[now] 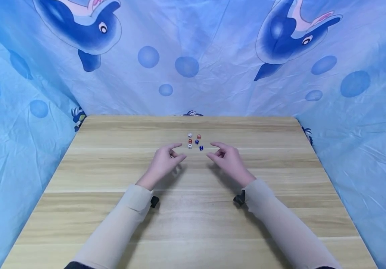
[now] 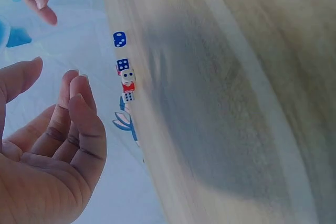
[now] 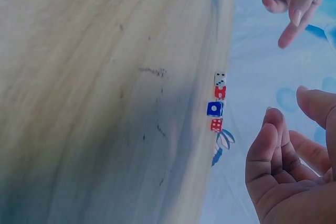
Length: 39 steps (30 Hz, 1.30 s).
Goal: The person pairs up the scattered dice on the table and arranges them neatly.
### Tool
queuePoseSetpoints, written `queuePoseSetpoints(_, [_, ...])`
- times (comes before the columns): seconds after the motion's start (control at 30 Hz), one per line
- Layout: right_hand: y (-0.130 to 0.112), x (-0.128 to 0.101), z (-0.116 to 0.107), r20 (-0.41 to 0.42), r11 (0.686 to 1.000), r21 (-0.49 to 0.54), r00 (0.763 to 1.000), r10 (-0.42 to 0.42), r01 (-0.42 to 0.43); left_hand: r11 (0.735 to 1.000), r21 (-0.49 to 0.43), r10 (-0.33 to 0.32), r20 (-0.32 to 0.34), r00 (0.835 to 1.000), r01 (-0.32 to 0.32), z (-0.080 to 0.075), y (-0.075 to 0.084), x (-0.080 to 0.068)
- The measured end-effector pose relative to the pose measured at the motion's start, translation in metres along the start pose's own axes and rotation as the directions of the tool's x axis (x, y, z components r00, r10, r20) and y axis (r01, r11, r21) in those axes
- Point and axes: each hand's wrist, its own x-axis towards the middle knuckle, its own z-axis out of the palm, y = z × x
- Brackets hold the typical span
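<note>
Two white, two red and two blue dice lie in a loose cluster on the wooden table. The farther white die [image 1: 190, 135] is beside a red die [image 1: 199, 136]. Nearer are another red die [image 1: 190, 141], a blue die [image 1: 196, 142], the second white die [image 1: 190, 146] and the second blue die [image 1: 201, 148]. My left hand [image 1: 165, 160] hovers left of the cluster, thumb and fingers apart and loosely bent, holding nothing. On the opposite side my right hand [image 1: 229, 160] mirrors it, also without anything in it. Both cast shadows on the wood.
The wooden table [image 1: 193, 224] has its far edge just beyond the dice. Blue cloth [image 1: 220, 86] printed with dolphins and bubbles hangs behind it and along both sides. A small black object [image 1: 239, 198] shows at the right wrist, another [image 1: 154, 201] at the left.
</note>
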Motion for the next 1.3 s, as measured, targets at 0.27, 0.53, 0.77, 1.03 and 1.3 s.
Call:
queuePoseSetpoints(0.27, [0.002,0.011,0.008,0.024,0.999,0.038,0.999,0.022,-0.023,0.999,-0.040,-0.029,0.040,0.999,0.031,0.006,-0.005,0.020])
queuePoseSetpoints(0.53, [0.001,0.015,0.017,0.027,0.998,0.047,0.998,0.048,-0.049,0.999,0.004,-0.049,0.051,0.997,0.049,0.009,-0.014,0.042])
queuePoseSetpoints(0.77, [-0.002,0.018,0.019,0.028,0.999,0.042,0.999,0.033,-0.034,0.991,0.041,-0.131,0.069,0.989,0.128,0.011,-0.020,0.056])
queuePoseSetpoints(1.03, [-0.002,0.019,0.020,0.050,0.998,0.041,0.998,0.044,-0.046,0.981,0.005,-0.192,0.097,0.977,0.193,0.015,-0.016,0.068])
queuePoseSetpoints(1.3, [-0.004,0.018,0.016,0.056,0.997,0.062,0.998,0.041,-0.044,0.977,0.057,-0.209,0.097,0.973,0.205,0.019,-0.022,0.080])
